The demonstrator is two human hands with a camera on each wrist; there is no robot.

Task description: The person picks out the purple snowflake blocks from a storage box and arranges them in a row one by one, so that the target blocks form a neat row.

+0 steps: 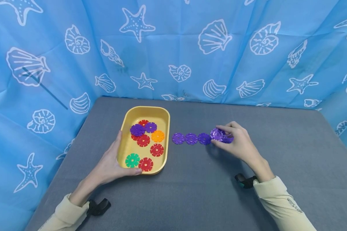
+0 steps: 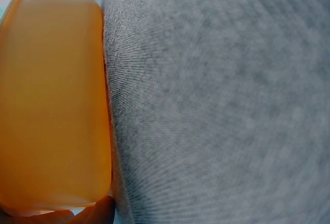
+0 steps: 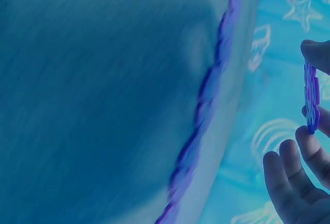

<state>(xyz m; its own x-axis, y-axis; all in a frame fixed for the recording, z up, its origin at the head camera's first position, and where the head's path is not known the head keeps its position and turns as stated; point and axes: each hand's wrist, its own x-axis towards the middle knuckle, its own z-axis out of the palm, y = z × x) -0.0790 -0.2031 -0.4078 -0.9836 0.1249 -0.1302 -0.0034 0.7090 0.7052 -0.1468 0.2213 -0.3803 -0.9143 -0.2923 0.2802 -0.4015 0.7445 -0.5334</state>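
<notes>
My left hand [image 1: 111, 165] holds a yellow plastic tray [image 1: 147, 112] by its left side and near corner, the thumb along the front rim. In the left wrist view the tray's outer wall [image 2: 56, 100] fills the left side. A purple notched snowflake disc [image 1: 217, 134] is pinched between the thumb and fingers of my right hand [image 1: 238, 141]. The right wrist view shows this disc [image 3: 311, 98] edge-on, raised off the table. Below it, several purple discs [image 1: 191, 139] lie in a row on the table; my hand partly hides the row's right end.
Inside the tray lie red discs [image 1: 156, 149], purple discs [image 1: 137, 129], an orange disc [image 1: 157, 136] and a green disc [image 1: 132, 160]. The grey table [image 1: 191, 199] meets a blue shell-patterned curtain [image 1: 162, 48] at the back and left.
</notes>
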